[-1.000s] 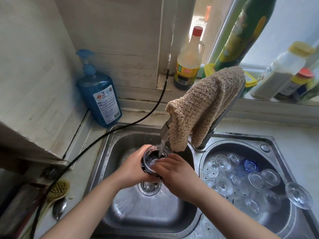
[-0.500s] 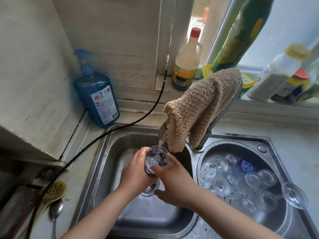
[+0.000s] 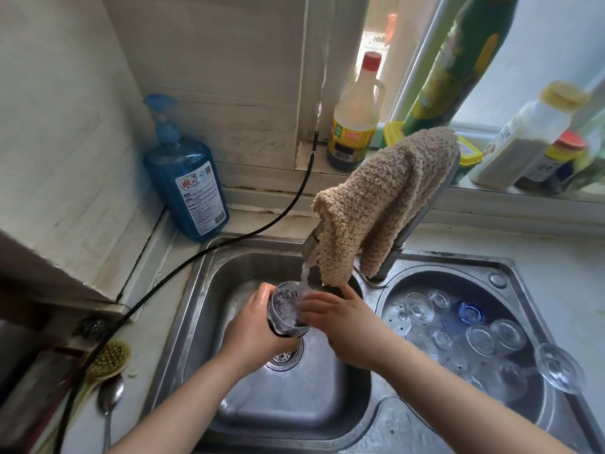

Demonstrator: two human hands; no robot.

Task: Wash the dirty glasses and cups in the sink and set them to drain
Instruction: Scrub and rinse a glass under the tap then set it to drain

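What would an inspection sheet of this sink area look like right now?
Surface: double stainless steel sink, wet; pale countertop around it.
Job's things: clear drinking glass held under the running tap; washed clear glasses lying in the round right basin.
Clutter: beige knitted cloth draped over the tap; blue soap pump bottle; red-capped sauce bottle; yellow brush; metal spoon; more bottles on the sill.
Hands: left hand grips the glass; right hand pinches its rim.
Cables: black cable crossing the counter by the left basin.
Surroundings: tiled wall, window.
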